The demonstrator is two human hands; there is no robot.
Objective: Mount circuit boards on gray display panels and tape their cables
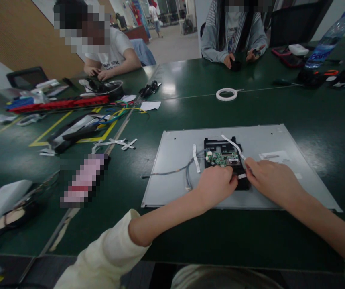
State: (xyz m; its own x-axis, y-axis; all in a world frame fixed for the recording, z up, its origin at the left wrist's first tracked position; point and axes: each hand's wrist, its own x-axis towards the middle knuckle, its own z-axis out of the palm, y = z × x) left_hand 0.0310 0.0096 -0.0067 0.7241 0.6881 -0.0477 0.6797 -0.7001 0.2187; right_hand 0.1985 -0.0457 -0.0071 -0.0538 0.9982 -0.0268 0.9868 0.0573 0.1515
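Note:
A flat grey metal panel lies on the green table. On it sits a black plastic bracket with a green circuit board. My left hand is closed at the bracket's front edge, its fingertips curled out of sight. Close beside it, my right hand pinches a strip of white tape at the bracket's right side. A short white piece shows between both hands. Left of the bracket, another white strip lies near a grey cable plugged into the board.
A tape roll lies behind the panel. To the left are a phone, loose tape strips, a white device and a red strip. A water bottle stands back right. Two people sit across the table.

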